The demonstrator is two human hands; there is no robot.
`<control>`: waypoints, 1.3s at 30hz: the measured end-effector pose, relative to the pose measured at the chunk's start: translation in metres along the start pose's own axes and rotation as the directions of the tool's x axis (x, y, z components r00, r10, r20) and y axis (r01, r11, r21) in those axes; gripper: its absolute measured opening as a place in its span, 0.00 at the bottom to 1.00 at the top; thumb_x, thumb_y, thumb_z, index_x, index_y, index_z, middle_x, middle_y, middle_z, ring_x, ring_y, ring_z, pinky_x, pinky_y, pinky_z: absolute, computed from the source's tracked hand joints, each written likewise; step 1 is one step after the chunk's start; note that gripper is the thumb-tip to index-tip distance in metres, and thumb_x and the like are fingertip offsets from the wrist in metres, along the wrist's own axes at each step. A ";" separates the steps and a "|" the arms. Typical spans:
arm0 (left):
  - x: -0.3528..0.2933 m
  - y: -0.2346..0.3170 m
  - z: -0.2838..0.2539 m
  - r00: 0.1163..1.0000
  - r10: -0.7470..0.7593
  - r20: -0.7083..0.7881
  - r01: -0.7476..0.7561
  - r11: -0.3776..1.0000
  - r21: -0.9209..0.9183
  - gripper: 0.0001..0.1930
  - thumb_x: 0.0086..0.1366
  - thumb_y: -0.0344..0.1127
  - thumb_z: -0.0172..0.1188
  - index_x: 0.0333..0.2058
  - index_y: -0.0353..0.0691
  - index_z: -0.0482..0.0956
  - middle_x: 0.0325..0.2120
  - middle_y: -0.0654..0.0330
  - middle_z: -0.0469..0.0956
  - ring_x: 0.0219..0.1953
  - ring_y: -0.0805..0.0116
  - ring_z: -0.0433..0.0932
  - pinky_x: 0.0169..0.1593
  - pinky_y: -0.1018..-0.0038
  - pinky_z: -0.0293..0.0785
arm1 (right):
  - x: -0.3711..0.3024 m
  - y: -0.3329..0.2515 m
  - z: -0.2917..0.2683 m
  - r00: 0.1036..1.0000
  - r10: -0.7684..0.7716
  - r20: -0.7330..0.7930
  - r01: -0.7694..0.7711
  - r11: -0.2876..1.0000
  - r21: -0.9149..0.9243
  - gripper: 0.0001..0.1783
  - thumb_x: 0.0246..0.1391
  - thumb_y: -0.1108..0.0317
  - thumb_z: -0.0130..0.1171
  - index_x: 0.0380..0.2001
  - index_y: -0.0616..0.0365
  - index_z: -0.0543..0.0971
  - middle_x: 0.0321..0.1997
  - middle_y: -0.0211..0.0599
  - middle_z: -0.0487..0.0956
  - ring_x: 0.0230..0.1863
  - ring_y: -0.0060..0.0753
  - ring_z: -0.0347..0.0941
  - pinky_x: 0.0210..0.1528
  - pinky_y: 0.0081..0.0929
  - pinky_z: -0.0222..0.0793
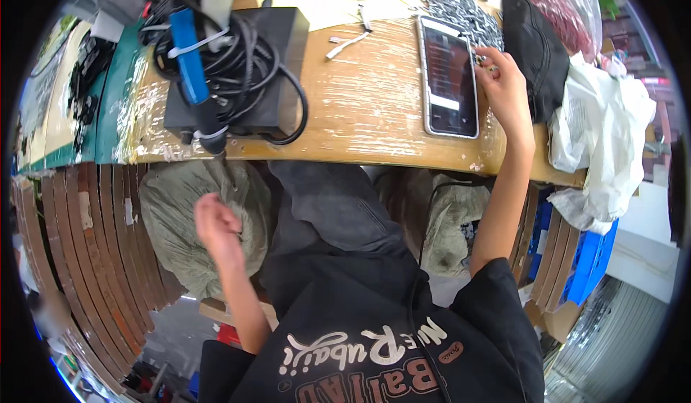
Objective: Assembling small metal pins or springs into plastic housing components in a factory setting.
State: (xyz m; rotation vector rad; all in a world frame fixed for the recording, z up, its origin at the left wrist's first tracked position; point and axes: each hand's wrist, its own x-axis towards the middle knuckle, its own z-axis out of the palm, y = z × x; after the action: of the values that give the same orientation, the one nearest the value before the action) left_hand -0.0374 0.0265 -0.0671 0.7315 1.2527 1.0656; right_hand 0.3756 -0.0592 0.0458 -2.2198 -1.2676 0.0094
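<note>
The left hand [216,227] hangs loosely curled and empty below the table edge [338,155], open air around it, a black box wound with cable [241,65] above it on the tabletop. Over the table's right end, the right hand [504,90] pinches a small metal part [481,60] in its fingertips, just right of the phone [449,77], with the black pouch [536,47] close on its far side

Glossy glass phone [449,78] on film-wrapped wooden tabletop [367,108]; shiny metal bits [461,7]; matt black cloth pouch [536,50].
</note>
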 end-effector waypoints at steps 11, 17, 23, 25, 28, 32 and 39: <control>0.055 0.131 0.015 0.808 0.585 0.062 -0.579 0.771 0.267 0.12 0.61 0.33 0.48 0.42 0.36 0.67 0.23 0.64 0.67 0.21 0.81 0.62 0.24 0.84 0.57 | -0.005 -0.003 -0.001 1.000 -0.003 0.024 0.004 0.999 -0.048 0.13 0.44 0.78 0.54 0.37 0.57 0.73 0.25 0.28 0.65 0.21 0.16 0.58 0.25 0.15 0.60; 0.131 0.155 0.062 0.564 0.648 0.513 -0.819 0.355 0.452 0.13 0.55 0.33 0.55 0.41 0.40 0.69 0.33 0.65 0.73 0.33 0.77 0.68 0.37 0.81 0.65 | -0.005 -0.002 -0.001 0.990 0.143 0.001 -0.143 0.989 0.020 0.03 0.46 0.76 0.54 0.27 0.61 0.71 0.17 0.23 0.65 0.18 0.12 0.58 0.21 0.14 0.57; 0.218 0.173 0.105 0.492 0.638 0.592 -0.829 0.136 0.542 0.13 0.57 0.35 0.53 0.41 0.39 0.69 0.37 0.60 0.73 0.39 0.70 0.71 0.42 0.76 0.65 | -0.011 -0.011 0.006 0.986 0.117 -0.118 -0.114 0.993 0.038 0.05 0.46 0.73 0.55 0.24 0.62 0.70 0.17 0.24 0.66 0.18 0.11 0.58 0.22 0.12 0.56; 0.242 0.178 0.115 0.300 0.616 0.728 -0.905 -0.058 0.422 0.15 0.56 0.35 0.53 0.42 0.37 0.67 0.36 0.55 0.74 0.39 0.62 0.72 0.42 0.73 0.65 | -0.016 -0.009 0.006 0.965 0.200 -0.169 -0.183 0.977 0.106 0.07 0.44 0.74 0.57 0.23 0.64 0.69 0.17 0.29 0.69 0.19 0.15 0.63 0.24 0.15 0.61; 0.295 0.188 0.100 0.295 0.454 0.840 -0.877 -0.220 0.427 0.13 0.54 0.33 0.53 0.37 0.32 0.69 0.34 0.47 0.73 0.38 0.54 0.72 0.42 0.70 0.65 | -0.019 -0.003 0.008 0.947 0.234 -0.218 -0.203 0.967 0.155 0.07 0.45 0.74 0.57 0.23 0.64 0.69 0.18 0.30 0.71 0.21 0.14 0.65 0.25 0.15 0.62; 0.319 0.186 0.087 0.476 0.353 0.806 -0.859 -0.013 0.512 0.15 0.50 0.34 0.56 0.35 0.29 0.69 0.32 0.47 0.73 0.37 0.55 0.71 0.44 0.68 0.64 | -0.022 0.001 0.013 0.931 0.245 -0.272 -0.150 0.933 0.326 0.08 0.45 0.75 0.57 0.22 0.64 0.68 0.20 0.29 0.72 0.22 0.13 0.67 0.25 0.13 0.63; 0.221 0.193 0.104 0.510 0.734 0.448 -0.649 -0.013 0.761 0.20 0.55 0.48 0.53 0.38 0.37 0.74 0.31 0.52 0.76 0.36 0.61 0.74 0.42 0.73 0.66 | -0.026 0.001 0.017 0.915 0.256 -0.311 -0.051 0.840 0.540 0.08 0.44 0.80 0.57 0.20 0.63 0.66 0.22 0.29 0.71 0.22 0.13 0.68 0.23 0.12 0.65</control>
State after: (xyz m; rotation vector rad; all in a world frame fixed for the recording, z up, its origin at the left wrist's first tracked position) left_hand 0.0143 0.3132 0.0431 2.4549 1.5164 1.1315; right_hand 0.3578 -0.0720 0.0239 -1.7328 -0.7533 -0.0035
